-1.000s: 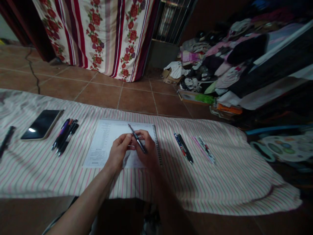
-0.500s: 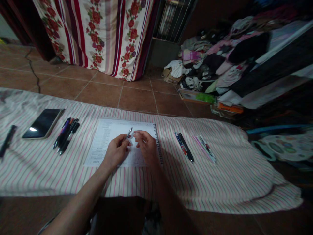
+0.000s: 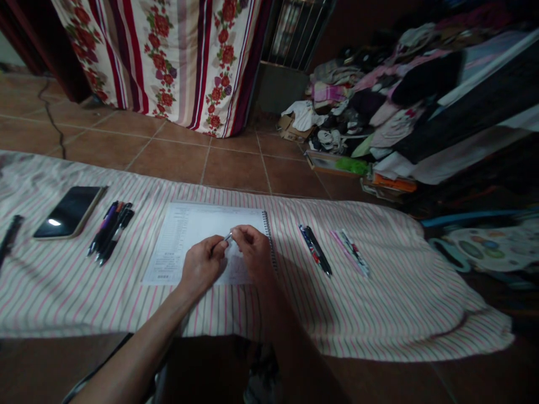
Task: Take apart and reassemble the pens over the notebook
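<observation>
My left hand (image 3: 204, 261) is closed around a pen (image 3: 228, 236), whose silvery tip end points up and to the right. The fingertips of my right hand (image 3: 252, 247) pinch that tip end, so both hands meet on the pen. Beneath them lies a spiral notebook (image 3: 168, 241) with printed sheets, its black coil along the right side. Most of the pen's body is hidden inside my left fingers.
A bundle of several pens (image 3: 110, 233) and a smartphone (image 3: 69, 212) lie left on the striped cloth (image 3: 400, 303). A dark pen (image 3: 9, 238) is at the far left. Dark pens (image 3: 315, 249) and lighter pens (image 3: 350, 252) lie right. Clothes (image 3: 370, 106) are piled beyond.
My right hand has closed the small gap and now grips the pen's tip end. The pen has tilted from steep to flatter, toward the right hand.
</observation>
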A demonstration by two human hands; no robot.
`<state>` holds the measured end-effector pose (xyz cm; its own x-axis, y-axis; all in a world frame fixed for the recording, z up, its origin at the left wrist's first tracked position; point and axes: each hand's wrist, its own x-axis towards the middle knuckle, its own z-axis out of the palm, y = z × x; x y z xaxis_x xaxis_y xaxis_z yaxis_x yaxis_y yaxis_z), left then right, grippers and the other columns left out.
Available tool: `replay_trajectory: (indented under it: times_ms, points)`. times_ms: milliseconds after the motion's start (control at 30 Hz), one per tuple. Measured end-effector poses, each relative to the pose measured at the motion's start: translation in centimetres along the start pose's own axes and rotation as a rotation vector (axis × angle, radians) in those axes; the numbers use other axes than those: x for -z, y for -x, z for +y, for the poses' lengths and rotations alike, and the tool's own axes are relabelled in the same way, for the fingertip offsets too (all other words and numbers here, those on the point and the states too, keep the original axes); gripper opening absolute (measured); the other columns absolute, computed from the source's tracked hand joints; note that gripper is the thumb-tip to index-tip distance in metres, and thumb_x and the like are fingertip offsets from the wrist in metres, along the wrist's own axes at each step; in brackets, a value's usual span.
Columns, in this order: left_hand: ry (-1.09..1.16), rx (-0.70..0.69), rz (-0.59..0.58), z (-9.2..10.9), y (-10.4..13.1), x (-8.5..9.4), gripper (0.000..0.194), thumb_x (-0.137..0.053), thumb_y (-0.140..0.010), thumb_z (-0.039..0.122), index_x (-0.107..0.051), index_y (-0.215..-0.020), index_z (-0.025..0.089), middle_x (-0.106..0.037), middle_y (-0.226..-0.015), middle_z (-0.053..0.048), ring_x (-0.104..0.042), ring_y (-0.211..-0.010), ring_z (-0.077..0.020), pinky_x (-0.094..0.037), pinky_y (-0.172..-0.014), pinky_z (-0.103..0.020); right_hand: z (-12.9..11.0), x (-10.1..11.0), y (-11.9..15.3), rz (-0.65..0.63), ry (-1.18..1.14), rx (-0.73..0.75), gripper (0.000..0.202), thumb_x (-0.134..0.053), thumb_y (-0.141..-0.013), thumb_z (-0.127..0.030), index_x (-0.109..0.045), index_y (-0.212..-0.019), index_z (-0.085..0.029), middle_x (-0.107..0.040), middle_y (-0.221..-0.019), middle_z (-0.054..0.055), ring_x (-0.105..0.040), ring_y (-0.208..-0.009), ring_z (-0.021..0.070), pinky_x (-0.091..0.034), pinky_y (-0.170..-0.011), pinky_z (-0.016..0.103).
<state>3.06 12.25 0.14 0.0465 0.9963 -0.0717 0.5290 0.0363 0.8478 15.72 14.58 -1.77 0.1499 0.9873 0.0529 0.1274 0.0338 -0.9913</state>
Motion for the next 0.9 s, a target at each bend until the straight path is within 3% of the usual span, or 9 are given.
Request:
replay_trajectory:
  times_ms: [167,333,433,600,733,900]
  points:
    - [0.228,0.038,-0.079,-0.8,-0.3,-0.8,0.029,-0.041,-0.084,0.037,-0.059,-0.072,0.018,-0.05,-0.047,0.003,-0.047,-0.044,-0.0125,-0.036,-0.049,-0.024,0.0,0.2,0.1,-0.052,-0.037,0.006,0.025,-0.059,-0.075,-0.043,-0.062,-0.076,-0.017,-0.056,-0.062,-0.002,-0.047,-0.054,0.0107,-0.037,-0.052,0.023]
    - [-0.14,-0.061,0.053,0.1,0.2,-0.5,0.026,-0.041,-0.084,0.03,-0.063,-0.077,0.019,-0.06,-0.062,-0.002,-0.054,-0.059,-0.0152,-0.036,-0.058,-0.026,0.1,0.2,0.0,-0.068,-0.096,-0.05,0.027,-0.063,-0.071,-0.044,-0.06,-0.075,-0.017,-0.054,-0.059,-0.003,-0.046,-0.051,0.0101,-0.037,-0.051,0.023]
    - [-0.204,-0.08,0.07,0.5,0.3,-0.5,0.026,-0.04,-0.085,0.03,-0.063,-0.079,0.019,-0.064,-0.072,-0.004,-0.057,-0.067,-0.0168,-0.036,-0.063,-0.027,-0.1,0.3,0.0,-0.032,-0.081,-0.079,0.026,-0.068,-0.066,-0.042,-0.06,-0.071,-0.018,-0.056,-0.06,-0.003,-0.047,-0.052,0.0104,-0.037,-0.052,0.024]
    - [-0.006,-0.008,-0.052,0.2,-0.1,-0.7,0.027,-0.041,-0.083,0.032,-0.053,-0.062,0.02,-0.051,-0.051,0.002,-0.047,-0.05,-0.0131,-0.033,-0.053,-0.025,-0.4,0.8,0.1,-0.053,-0.112,-0.092,0.02,-0.066,-0.069,-0.038,-0.065,-0.074,-0.018,-0.058,-0.062,-0.002,-0.049,-0.056,0.0111,-0.039,-0.056,0.025]
    - [0.212,0.039,-0.13,-0.3,-0.4,-0.9,0.027,-0.042,-0.082,0.036,-0.05,-0.062,0.02,-0.047,-0.046,0.004,-0.044,-0.044,-0.0117,-0.033,-0.048,-0.024,-0.3,1.3,0.1,-0.172,-0.24,-0.121,0.019,-0.066,-0.071,-0.036,-0.069,-0.081,-0.02,-0.059,-0.065,-0.002,-0.051,-0.06,0.0102,-0.04,-0.061,0.024]
    - [0.108,-0.005,-0.053,0.0,-0.2,-0.7,0.026,-0.042,-0.082,0.036,-0.054,-0.066,0.02,-0.049,-0.051,0.003,-0.048,-0.05,-0.0131,-0.036,-0.053,-0.025,-0.4,1.3,0.1,-0.196,-0.407,-0.215,0.031,-0.071,-0.066,-0.039,-0.067,-0.091,-0.02,-0.065,-0.075,0.0,-0.055,-0.063,0.0103,-0.045,-0.067,0.026]
